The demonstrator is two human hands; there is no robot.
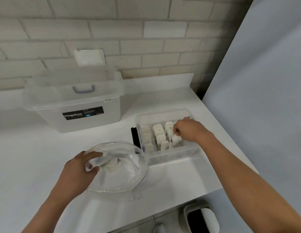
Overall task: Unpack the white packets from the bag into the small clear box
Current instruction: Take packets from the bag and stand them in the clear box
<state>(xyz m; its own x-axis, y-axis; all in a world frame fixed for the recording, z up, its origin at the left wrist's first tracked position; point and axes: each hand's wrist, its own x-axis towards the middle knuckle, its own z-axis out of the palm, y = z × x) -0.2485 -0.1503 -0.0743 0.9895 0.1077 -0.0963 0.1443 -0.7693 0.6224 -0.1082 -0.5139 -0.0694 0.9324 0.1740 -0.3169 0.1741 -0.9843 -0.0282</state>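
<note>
Head view: right hand [188, 130] holds a white packet [177, 140] inside the small clear box [163, 113].
Its fingers [176, 131] pinch it among upright rows [159, 133]; a clumsy release could topple them. Left hand [79, 169] grips the clear bag [129, 179], packets [111, 165] left inside.

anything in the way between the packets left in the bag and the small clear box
Nothing visible: the left hand holds the bag of white packets right beside the open small clear box.
</note>
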